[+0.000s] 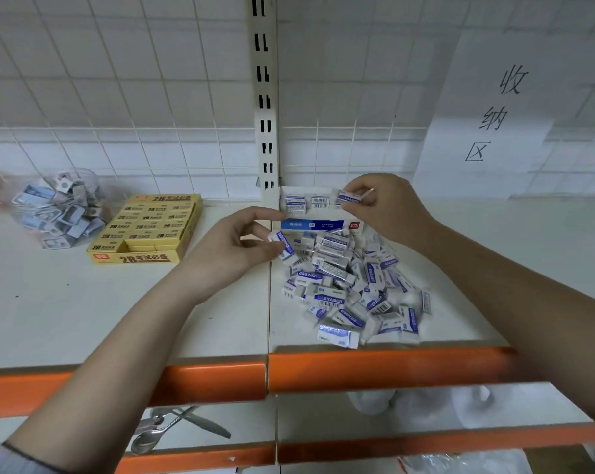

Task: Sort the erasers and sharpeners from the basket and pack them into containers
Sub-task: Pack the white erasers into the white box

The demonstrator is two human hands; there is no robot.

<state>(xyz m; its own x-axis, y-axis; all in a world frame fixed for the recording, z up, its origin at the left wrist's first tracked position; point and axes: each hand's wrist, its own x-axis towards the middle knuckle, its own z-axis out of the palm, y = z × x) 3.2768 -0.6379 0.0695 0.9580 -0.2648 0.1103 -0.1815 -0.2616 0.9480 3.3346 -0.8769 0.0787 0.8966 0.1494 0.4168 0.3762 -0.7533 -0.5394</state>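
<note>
Partly, hands (234, 244) hide the eraser box (320, 224).

I identify the location as a shop or stockroom. Evidence: white metal retail shelf (125, 302) with orange front edge strip (385, 371), slotted upright (265, 97), wire grid back panel (118, 80), a paper sign (494, 124) with handwritten Chinese characters, boxed stationery stock in a yellow display carton (145, 230).
</note>
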